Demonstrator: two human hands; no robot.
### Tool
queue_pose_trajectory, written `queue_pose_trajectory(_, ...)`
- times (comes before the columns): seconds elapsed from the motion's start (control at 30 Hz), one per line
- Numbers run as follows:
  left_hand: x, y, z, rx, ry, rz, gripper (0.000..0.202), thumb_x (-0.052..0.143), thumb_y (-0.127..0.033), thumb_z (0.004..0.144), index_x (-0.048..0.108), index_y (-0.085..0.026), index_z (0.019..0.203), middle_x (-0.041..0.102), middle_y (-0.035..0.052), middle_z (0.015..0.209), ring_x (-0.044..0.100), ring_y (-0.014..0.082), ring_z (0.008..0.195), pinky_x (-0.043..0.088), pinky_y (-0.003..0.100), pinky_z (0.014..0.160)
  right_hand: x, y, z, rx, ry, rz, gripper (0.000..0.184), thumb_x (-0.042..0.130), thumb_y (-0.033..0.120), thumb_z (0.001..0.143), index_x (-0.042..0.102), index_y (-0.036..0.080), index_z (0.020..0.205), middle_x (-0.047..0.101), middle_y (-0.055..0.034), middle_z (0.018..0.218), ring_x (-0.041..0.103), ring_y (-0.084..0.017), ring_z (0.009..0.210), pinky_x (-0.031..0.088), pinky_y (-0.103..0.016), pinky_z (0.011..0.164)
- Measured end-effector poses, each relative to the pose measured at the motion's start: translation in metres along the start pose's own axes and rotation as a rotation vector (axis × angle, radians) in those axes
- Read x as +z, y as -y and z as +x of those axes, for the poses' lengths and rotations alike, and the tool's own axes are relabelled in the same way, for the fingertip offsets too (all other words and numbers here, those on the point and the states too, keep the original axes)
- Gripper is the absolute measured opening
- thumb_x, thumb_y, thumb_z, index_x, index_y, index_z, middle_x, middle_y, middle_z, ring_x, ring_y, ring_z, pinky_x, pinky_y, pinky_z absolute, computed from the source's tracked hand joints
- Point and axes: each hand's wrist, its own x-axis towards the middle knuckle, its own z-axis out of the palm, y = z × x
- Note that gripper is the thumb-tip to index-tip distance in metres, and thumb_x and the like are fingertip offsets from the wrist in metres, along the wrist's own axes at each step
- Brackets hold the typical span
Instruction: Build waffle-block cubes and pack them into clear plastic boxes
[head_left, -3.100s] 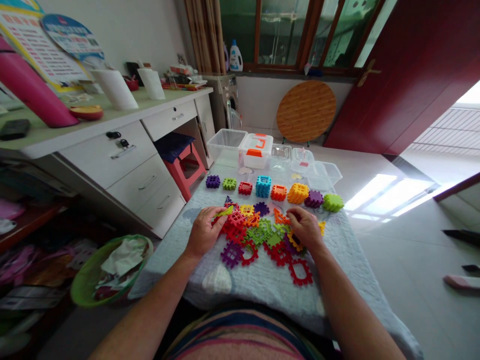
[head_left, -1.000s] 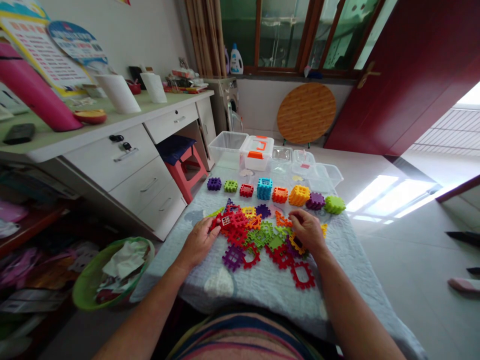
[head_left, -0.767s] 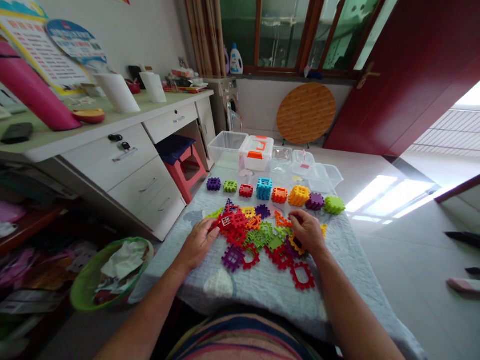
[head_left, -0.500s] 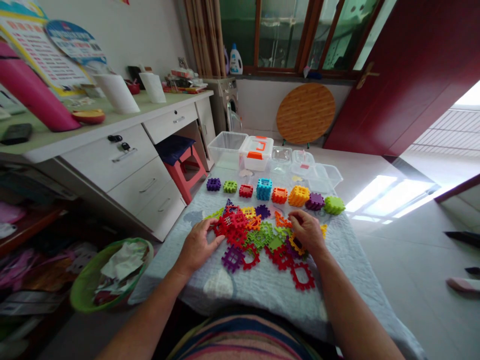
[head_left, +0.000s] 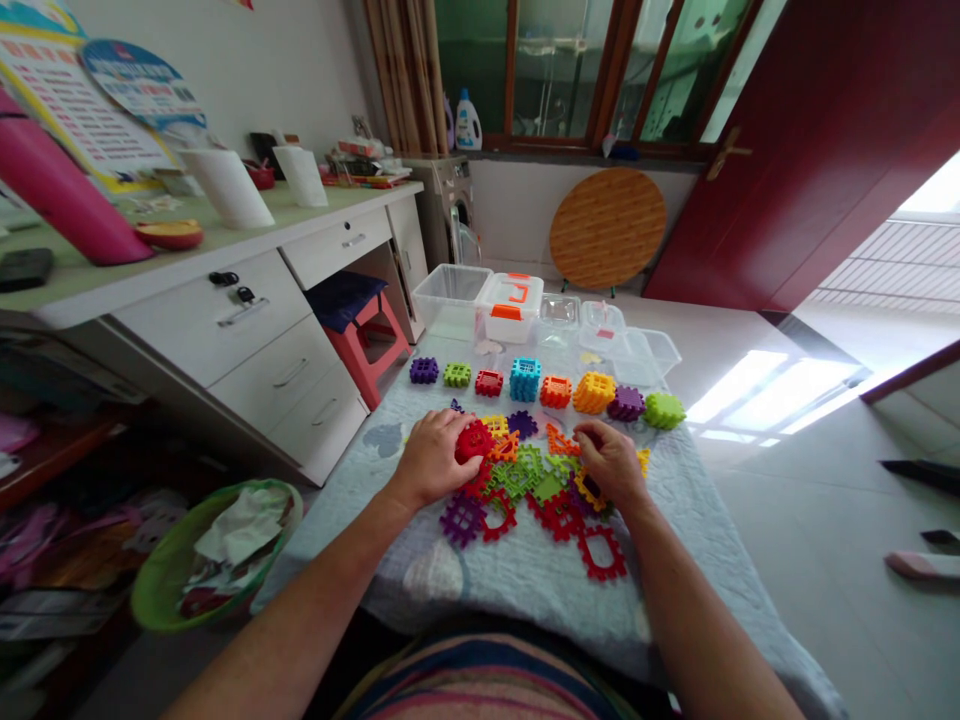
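Note:
My left hand (head_left: 435, 458) lies over the left side of a loose heap of notched plastic building pieces, its fingers and thumb curled round a red notched building piece (head_left: 475, 440). My right hand (head_left: 611, 462) is pinched at the heap's right side, with the tip of an orange triangular building piece (head_left: 560, 440) at its fingertips. Between the hands lie green notched pieces (head_left: 525, 472). Nearer to me are a purple square piece (head_left: 463, 518) and a red frame piece (head_left: 602, 553). Pieces beneath both palms are partly hidden.
Behind the heap runs a row of sorted stacks, among them a blue stack (head_left: 525, 380) and a yellow stack (head_left: 595, 392). Clear plastic boxes, one lidded box (head_left: 510, 308) with orange latches, stand at the far edge of the cloth-covered table (head_left: 525, 590).
My left hand has moved right and forward, from beside the red pieces to over them, and its fingers have closed round one. My right hand stays nearly where it was.

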Motion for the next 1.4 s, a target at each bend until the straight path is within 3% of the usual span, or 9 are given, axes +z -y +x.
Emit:
queue_pose_trajectory(0.13,0.007,0.0,0.009,-0.017,0.072,0.084,0.044,0.067,-0.038,0.071,0.066,-0.02,0.111,0.061,0.0098,0.1,0.056,0.0285,0.094,0.046,0.042,0.087,0.0,-0.001,0.0,-0.004,0.017,-0.004,0.022,0.051,0.032,0.082,0.069,0.02,0.079,0.068,-0.0015,0.068,0.059,-0.016,0.061,0.043,-0.025,0.061)
queue_pose_trajectory(0.43,-0.004,0.005,0.023,0.008,0.191,0.12,0.037,0.069,-0.032,0.064,0.068,-0.022,0.099,0.061,0.0095,0.1,0.056,0.0293,0.094,0.046,0.04,0.086,0.001,-0.003,0.0,-0.026,0.019,0.009,0.022,0.05,0.031,0.082,0.069,0.02,0.079,0.066,-0.0007,0.066,0.057,-0.015,0.059,0.043,-0.025,0.06)
queue_pose_trajectory(0.63,-0.008,0.001,0.03,0.02,0.267,0.19,0.042,0.07,-0.041,0.064,0.069,-0.019,0.099,0.061,0.0129,0.102,0.055,0.0334,0.099,0.046,0.044,0.086,0.0,-0.002,0.0,-0.015,0.021,-0.005,0.023,0.05,0.033,0.082,0.069,0.02,0.079,0.068,-0.0016,0.068,0.057,-0.016,0.058,0.043,-0.026,0.059)
queue_pose_trajectory(0.9,-0.006,-0.001,0.032,0.034,0.245,0.221,0.03,0.071,-0.041,0.062,0.068,-0.019,0.082,0.063,0.0114,0.09,0.056,0.0334,0.093,0.046,0.045,0.083,0.0,-0.001,0.0,-0.003,0.023,-0.015,0.021,0.051,0.031,0.082,0.069,0.021,0.079,0.069,-0.0017,0.07,0.06,-0.016,0.061,0.044,-0.026,0.062)
queue_pose_trajectory(1.07,-0.009,0.007,0.039,0.124,0.148,0.148,0.036,0.074,-0.042,0.058,0.069,-0.019,0.085,0.063,0.0095,0.091,0.055,0.0319,0.098,0.042,0.045,0.091,0.0,0.0,0.0,0.004,0.016,0.001,0.02,0.052,0.03,0.082,0.069,0.021,0.08,0.071,-0.0025,0.074,0.063,-0.017,0.067,0.045,-0.026,0.065)
queue_pose_trajectory(1.2,-0.017,0.02,0.068,0.183,0.093,0.098,0.041,0.073,-0.043,0.06,0.069,-0.019,0.093,0.064,0.0077,0.097,0.055,0.029,0.102,0.04,0.043,0.095,0.001,-0.001,0.0,0.011,0.027,0.004,0.02,0.052,0.03,0.082,0.069,0.02,0.08,0.071,-0.0026,0.074,0.063,-0.017,0.067,0.044,-0.026,0.064)
queue_pose_trajectory(1.4,-0.008,0.043,0.137,0.246,0.18,0.169,0.045,0.071,-0.046,0.061,0.071,-0.017,0.096,0.066,0.008,0.098,0.057,0.0285,0.103,0.04,0.039,0.096,0.0,-0.003,0.001,0.022,0.018,-0.011,0.021,0.052,0.031,0.082,0.07,0.02,0.08,0.071,-0.0023,0.073,0.062,-0.017,0.065,0.043,-0.027,0.064)
